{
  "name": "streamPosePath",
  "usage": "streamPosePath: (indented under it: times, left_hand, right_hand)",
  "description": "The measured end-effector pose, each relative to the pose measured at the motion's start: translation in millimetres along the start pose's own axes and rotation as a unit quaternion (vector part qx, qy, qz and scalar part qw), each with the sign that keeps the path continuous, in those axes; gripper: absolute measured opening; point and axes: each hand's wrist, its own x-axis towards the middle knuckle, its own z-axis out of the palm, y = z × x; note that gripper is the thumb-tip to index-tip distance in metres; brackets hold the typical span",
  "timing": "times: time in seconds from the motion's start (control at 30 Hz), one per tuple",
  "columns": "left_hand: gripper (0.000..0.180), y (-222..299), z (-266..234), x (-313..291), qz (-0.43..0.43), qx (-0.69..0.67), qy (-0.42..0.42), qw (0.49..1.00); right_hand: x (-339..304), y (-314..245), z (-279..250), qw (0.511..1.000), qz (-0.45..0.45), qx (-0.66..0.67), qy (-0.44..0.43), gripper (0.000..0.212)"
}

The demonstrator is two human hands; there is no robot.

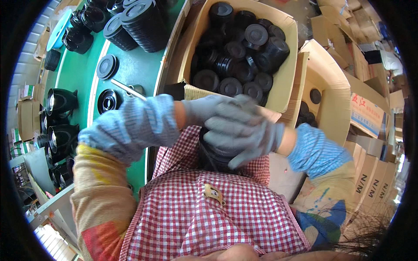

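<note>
My two hands in grey gloves meet in front of my chest, blurred by motion. My left hand [201,109] reaches in from the left; its fingers pass behind the right hand and are mostly hidden. My right hand [246,135] lies across it with fingers stretched to the left and the thumb apart. Beneath them, against my checked apron [209,213], is a round black plastic piece [213,158], perhaps a stack of discs. The gloves cover its top. Whether the left fingers grip anything cannot be seen.
Ahead, an open carton [285,98] holds many black round parts; another carton [333,82] with some stands to its right. On the green bench [143,69] at left are stacked black discs [141,24], a white rod [128,89], a ringed black disc [109,101] and black housings [61,102].
</note>
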Motion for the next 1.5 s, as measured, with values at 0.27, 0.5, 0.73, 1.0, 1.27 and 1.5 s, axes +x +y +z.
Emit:
streamPosePath:
  times: [0.27,0.5,0.73,1.0,1.27,1.5]
  left_hand:
    - [0.062,-19,8,12,-0.319,-0.109,-0.141,0.931]
    - [0.045,15,-39,10,-0.231,-0.221,-0.151,0.935]
    - [0.038,-36,12,-25,-0.028,-0.18,-0.024,0.983]
    - [0.029,-11,-4,14,-0.281,0.033,-0.096,0.954]
    - [0.029,-26,8,-21,0.254,0.014,0.115,0.96]
    - [0.036,-15,32,66,-0.107,0.065,-0.081,0.989]
  right_hand:
    - [34,-40,36,0.996,0.027,0.053,-0.069,0.067]
    - [9,1,7,0.999,-0.006,0.018,0.031,0.067]
    - [7,-7,34,0.984,0.009,0.142,-0.104,0.073]
    - [9,0,11,0.984,0.035,0.177,-0.006,0.066]
    - [4,16,32,0.984,-0.032,0.143,-0.102,0.087]
    - [64,-84,49,0.988,0.148,0.046,-0.002,0.062]
